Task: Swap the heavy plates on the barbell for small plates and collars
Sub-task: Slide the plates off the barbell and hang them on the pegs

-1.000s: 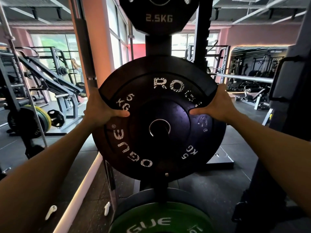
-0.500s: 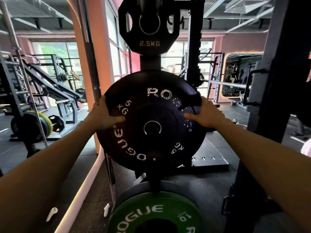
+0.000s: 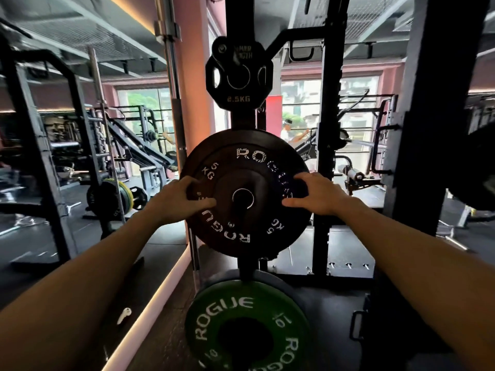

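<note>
- Both arms reach forward from the bottom corners of the frame toward centre, forearms bare, wrists about level.
- Left hand [image 3: 180, 199] on the left side of the black 5 kg Rogue plate [image 3: 245, 195]; thumb lies across the plate face pointing at the hub, the other fingers curl over the left rim — clamped on the plate.
- Right hand [image 3: 316, 195] mirrors it on the right side: thumb across the face toward the hub, fingers bent on the face near the right rim, gripping.
- Plate sits upright at frame centre on a peg of the black storage rack [image 3: 242, 120], its centre hole between the two thumbs; whether the peg still passes through the hole I cannot tell.
- Plates on this rack: three — one 2.5 kg grip plate [image 3: 239, 73] above, the one 5 kg in the hands, one green 10 kg Rogue plate [image 3: 246, 326] below, bottom centre.
- One bare barbell [image 3: 171, 76] stands upright just left of the rack.
- More plates on a machine at mid left, blurred, count unclear.
</note>
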A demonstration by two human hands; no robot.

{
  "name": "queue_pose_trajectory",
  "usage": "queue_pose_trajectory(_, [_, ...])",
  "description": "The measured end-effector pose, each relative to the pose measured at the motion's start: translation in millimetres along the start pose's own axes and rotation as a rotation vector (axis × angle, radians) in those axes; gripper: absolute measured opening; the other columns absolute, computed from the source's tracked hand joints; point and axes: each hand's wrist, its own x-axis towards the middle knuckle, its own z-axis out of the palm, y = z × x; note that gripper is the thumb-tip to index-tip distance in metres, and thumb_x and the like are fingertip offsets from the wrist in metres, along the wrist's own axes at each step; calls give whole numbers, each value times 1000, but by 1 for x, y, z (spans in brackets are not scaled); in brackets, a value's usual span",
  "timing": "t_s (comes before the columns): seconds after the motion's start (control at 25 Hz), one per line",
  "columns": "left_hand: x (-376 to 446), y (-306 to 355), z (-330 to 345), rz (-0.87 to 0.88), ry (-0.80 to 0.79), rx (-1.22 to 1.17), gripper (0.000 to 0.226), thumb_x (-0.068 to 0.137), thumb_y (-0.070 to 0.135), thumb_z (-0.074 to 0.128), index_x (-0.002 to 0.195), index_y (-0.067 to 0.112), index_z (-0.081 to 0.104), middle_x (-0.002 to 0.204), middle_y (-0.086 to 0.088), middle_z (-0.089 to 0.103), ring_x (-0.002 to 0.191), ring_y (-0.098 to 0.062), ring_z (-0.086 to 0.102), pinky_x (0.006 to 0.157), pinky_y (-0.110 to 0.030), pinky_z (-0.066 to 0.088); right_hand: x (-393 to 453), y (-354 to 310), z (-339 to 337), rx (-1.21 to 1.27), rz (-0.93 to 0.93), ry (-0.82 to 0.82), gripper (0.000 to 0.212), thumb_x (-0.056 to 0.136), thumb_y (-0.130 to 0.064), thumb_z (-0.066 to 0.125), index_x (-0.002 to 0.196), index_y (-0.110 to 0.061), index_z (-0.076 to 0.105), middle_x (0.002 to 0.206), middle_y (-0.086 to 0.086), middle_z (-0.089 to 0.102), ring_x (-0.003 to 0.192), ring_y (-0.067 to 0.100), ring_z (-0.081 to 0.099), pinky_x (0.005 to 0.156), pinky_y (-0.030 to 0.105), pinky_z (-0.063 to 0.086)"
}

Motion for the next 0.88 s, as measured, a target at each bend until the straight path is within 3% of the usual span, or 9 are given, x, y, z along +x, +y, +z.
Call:
queue_pose_trajectory(0.12, [-38,24,-18,-16,-10,35,74,71,64,71,131,25,52,131,-5,56,114,-21,53,88,-30,41,-31,-6,-18,-10,-21,-9,93,70,-73,65,145,-28,34,143,4,43,128,26,46,105,45,38])
queue_pose_trajectory(0.4, [-132,86,-50,-14,20,24,73,74,57,73,134,21,51,133,-3,57,99,-9,45,82,-25,35,-119,-14,-66,4,-84,-6,91,73,-70,63,147,-28,31,149,3,38,135,25,40,107,45,31])
queue_pose_trajectory(0.64, [-234,162,-51,30,25,27,74,73,58,73,133,20,51,136,-3,53,120,-18,50,88,-25,35,-227,11,-118,33,-108,-31,98,67,-77,63,147,-30,32,156,2,30,140,26,35,112,53,28])
queue_pose_trajectory(0.88, [-293,259,-39,77,25,5,73,71,60,74,130,23,52,132,-4,55,118,-22,53,94,-33,43,-321,65,-187,-43,-42,0,97,69,-77,60,149,-34,27,157,1,27,143,25,30,111,57,19])
